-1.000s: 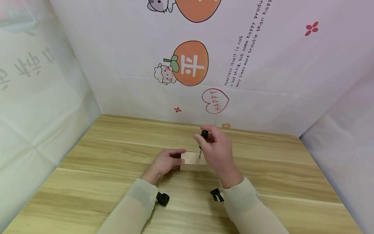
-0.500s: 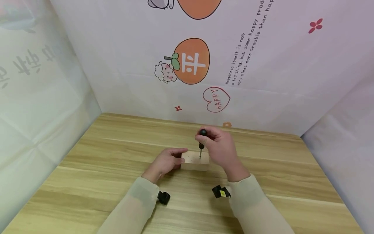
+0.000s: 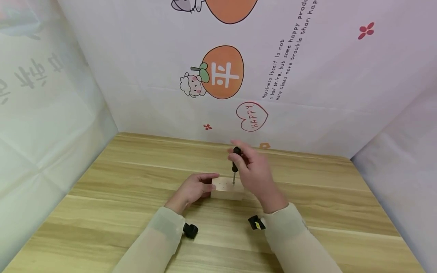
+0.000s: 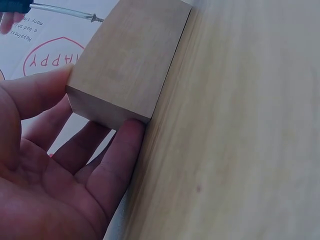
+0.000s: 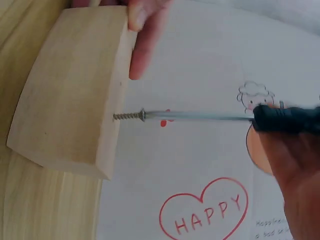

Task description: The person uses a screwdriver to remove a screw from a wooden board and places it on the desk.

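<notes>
A pale wooden block lies on the table, small dark holes dotting its top face. My left hand holds its left end, thumb and fingers around the corners in the left wrist view. A screwdriver with a dark handle and thin metal shaft stands nearly upright over the block's right half. The handle is in the grip of my right hand, between thumb and fingers. In the right wrist view, the tip of the shaft meets the head of a screw. Its point is at the block, with most of the thread showing.
The wood-grain table spreads around the block. Behind it rises a white printed cloth, with more white cloth at both sides. Black wrist cameras sit by the left cuff and right cuff.
My right hand shifts slightly and its fingers change position around the screwdriver handle, which leans a little differently. The left hand and the block stay in place.
</notes>
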Available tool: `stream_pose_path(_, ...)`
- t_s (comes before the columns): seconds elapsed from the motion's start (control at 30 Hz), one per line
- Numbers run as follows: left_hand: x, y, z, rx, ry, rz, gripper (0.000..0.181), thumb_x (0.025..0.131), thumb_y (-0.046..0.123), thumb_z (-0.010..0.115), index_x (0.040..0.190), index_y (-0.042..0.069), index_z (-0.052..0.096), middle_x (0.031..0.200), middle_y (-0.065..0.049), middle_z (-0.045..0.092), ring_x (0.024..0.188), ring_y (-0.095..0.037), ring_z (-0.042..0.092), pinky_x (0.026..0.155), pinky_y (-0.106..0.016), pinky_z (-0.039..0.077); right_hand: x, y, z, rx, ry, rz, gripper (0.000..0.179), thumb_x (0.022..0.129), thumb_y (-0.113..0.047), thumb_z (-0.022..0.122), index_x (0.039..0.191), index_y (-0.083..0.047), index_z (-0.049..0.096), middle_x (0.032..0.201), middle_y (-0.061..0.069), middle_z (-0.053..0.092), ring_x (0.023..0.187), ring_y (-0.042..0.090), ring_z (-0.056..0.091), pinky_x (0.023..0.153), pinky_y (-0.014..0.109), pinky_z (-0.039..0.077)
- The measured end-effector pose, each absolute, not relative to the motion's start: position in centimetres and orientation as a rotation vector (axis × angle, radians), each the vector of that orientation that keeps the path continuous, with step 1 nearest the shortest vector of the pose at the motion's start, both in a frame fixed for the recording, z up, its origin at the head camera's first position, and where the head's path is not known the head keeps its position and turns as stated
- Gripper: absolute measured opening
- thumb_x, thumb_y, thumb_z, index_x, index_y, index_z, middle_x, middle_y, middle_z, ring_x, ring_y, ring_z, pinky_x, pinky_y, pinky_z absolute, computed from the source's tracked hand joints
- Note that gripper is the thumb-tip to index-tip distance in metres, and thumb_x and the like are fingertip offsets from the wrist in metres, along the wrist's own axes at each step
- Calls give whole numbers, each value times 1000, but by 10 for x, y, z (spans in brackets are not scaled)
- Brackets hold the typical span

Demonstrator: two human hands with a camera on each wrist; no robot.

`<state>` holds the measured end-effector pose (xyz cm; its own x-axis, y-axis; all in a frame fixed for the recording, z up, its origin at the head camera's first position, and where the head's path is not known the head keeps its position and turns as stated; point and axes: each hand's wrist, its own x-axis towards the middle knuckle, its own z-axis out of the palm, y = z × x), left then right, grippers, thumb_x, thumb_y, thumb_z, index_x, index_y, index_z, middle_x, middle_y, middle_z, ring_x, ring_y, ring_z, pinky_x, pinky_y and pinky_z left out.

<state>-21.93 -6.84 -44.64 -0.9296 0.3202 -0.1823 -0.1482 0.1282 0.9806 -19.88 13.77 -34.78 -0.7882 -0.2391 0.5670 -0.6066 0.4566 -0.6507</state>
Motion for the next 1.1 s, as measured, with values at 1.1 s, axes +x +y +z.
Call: stream_pose_path(1.1, -220, -70, -443, 208, 2032, 1816, 40, 93, 2, 68, 132, 11, 67, 144, -11, 51, 115, -24, 58, 87, -39, 53, -208, 156, -345, 810, -2373, 1645, 17, 97, -9, 66, 113, -5, 71, 93, 5, 71, 86, 24, 67, 77, 33, 55)
